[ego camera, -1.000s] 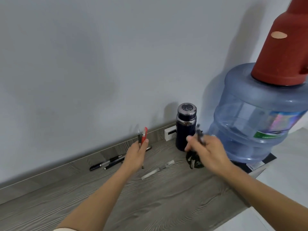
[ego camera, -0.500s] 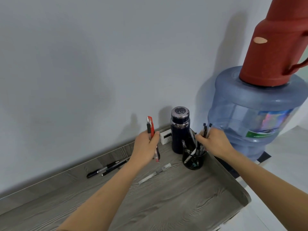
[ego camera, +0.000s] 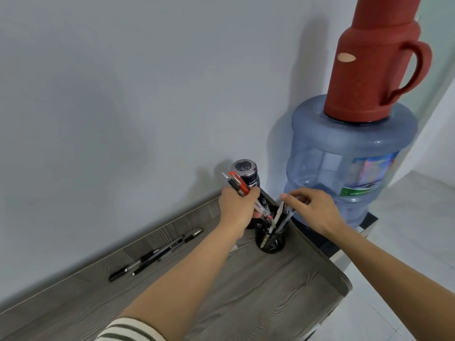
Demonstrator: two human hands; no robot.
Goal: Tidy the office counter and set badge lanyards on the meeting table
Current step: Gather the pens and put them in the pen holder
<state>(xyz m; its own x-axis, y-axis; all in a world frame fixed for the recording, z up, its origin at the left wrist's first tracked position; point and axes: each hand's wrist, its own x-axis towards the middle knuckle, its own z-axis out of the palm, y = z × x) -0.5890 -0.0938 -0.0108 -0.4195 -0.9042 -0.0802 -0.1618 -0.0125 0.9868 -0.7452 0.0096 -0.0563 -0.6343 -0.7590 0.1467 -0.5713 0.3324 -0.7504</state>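
Partway: left hand (ego camera: pixel 237 212) grips pens (ego camera: pixel 237 184) over the cup (ego camera: pixel 270 242), right hand (ego camera: pixel 311 210) touches those inside (grip unclear); loose pens (ego camera: pixel 157 254) lie on the worktop (ego camera: pixel 246 291), lanyards unseen.

Counter (ego camera: pixel 246 291): grey woodgrain, darker streaks. Wall (ego camera: pixel 123 94): plain pale grey. Pens (ego camera: pixel 237 184) in left hand (ego camera: pixel 237 210): red, black, clear. Loose pens (ego camera: pixel 157 257) left of left hand: black. Cup (ego camera: pixel 269 243) below hands: black mesh. Bottle (ego camera: pixel 246 173) behind left hand: navy, silver cap. Jug (ego camera: pixel 344 168) beyond right hand (ego camera: pixel 312 209): translucent blue, multicolour label, green strip. Flask (ego camera: pixel 369 70) above it: speckled brick red, pale oval patch. Sleeve (ego camera: pixel 130 332): cream, dark green stripes.
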